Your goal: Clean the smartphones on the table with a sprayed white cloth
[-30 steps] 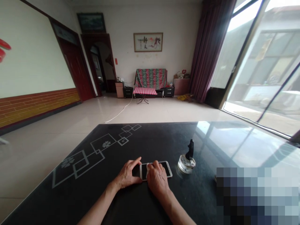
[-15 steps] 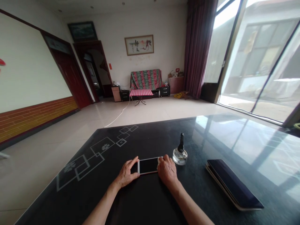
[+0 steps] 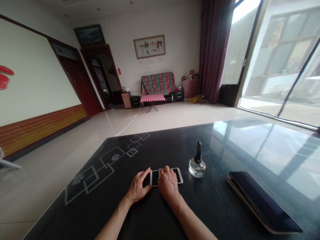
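Head view: one phone (image 3: 155, 178) lies crosswise in front of the person

Head view, the only one: the phone lies flat, screen up, on the dark table (image 3: 140, 220), its long axis running nearly left to right across the person's front. The left hand (image 3: 138, 187) is at its left end, thumb and forefinger set well apart and holding that end between them, thumb on the near side, forefinger on the far side. The right hand (image 3: 168, 183) lies over the middle, palm down, fingers bent and close together; screen shows on both sides of it. Both hands touch the phone, so neither is nearer. A pale scrap (image 3: 160, 172) shows beside the right fingers; it is too small to name, and I cannot tell whether the right hand grips it.

Counted: two hands, one phone, one clear bottle (image 3: 197, 168) with a black top, one dark tablet (image 3: 265, 196). The bottle stands upright to the right of the phone, near the right hand but apart from it. Farther right and closer to the person, the tablet lies at a slant on a pale-edged layer, perhaps its cover. Across the room are one small folding table (image 3: 153, 98) with a checked top and two framed pictures, one on the back wall (image 3: 149, 46), one above a doorway (image 3: 89, 35).
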Demonstrator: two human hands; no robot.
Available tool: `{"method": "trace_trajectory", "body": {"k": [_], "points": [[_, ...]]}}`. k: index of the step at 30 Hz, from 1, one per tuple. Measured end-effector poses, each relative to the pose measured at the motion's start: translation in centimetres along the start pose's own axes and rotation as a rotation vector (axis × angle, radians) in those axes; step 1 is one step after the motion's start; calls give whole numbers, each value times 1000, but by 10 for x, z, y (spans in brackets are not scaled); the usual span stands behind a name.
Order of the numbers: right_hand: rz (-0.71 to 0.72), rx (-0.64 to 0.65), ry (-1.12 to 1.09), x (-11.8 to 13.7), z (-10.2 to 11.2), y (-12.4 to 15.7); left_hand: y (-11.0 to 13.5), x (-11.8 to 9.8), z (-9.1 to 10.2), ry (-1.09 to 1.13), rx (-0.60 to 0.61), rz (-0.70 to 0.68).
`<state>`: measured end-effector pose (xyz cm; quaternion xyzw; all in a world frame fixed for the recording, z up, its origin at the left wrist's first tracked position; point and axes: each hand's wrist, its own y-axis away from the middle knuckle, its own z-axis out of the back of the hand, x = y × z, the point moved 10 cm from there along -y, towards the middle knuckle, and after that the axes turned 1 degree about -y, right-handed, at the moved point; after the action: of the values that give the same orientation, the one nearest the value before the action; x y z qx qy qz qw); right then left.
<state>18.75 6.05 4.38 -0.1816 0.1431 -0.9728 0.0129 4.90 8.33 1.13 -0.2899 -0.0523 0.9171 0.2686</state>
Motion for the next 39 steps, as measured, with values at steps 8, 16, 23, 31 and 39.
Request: {"method": "trace_trajectory", "body": {"k": [8,16,23,31,39], "points": [[69,11,-45,32,-12,6,0,-6,4,7,-16,-31],[19,-12,0,-13,9,7,0,-3,2,27,1,3],[-67,-56,65,-66,26,10,1,-9,4,58,26,12],[-75,-69,106,-62,26,13,3,-11,5,32,-8,-5],[41,-4,69,-7,1,4,3,-10,5,34,-60,-60]]}}
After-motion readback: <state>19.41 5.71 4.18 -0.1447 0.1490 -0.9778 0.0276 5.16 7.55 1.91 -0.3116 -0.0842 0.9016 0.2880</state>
